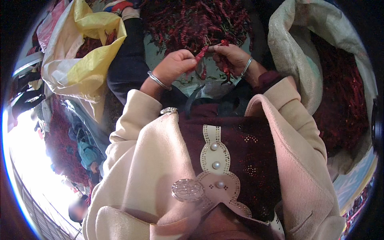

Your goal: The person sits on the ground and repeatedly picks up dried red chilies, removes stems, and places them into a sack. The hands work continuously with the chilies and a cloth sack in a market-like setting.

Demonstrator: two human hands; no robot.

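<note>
Dried red chili peppers [189, 24] lie heaped before me on a pale sheet [153, 54]. My left hand [178, 64] pinches a wrinkled red chili [202, 53] between thumb and fingers, its upper end slanting towards the other hand. Curled around a few darker dried chilies [227, 70] is my right hand [231, 57], with its forefinger near the tip of the left hand's chili. Whether that fingertip touches the chili I cannot tell. Both hands are above the near edge of the heap, over my lap.
On the left stands an open yellow and white woven sack [90, 72] with chilies inside. A large whitish woven sack [295, 60] on the right holds many dried chilies [342, 99]. Farther left, another person [88, 153] is beside a long chili pile [61, 141].
</note>
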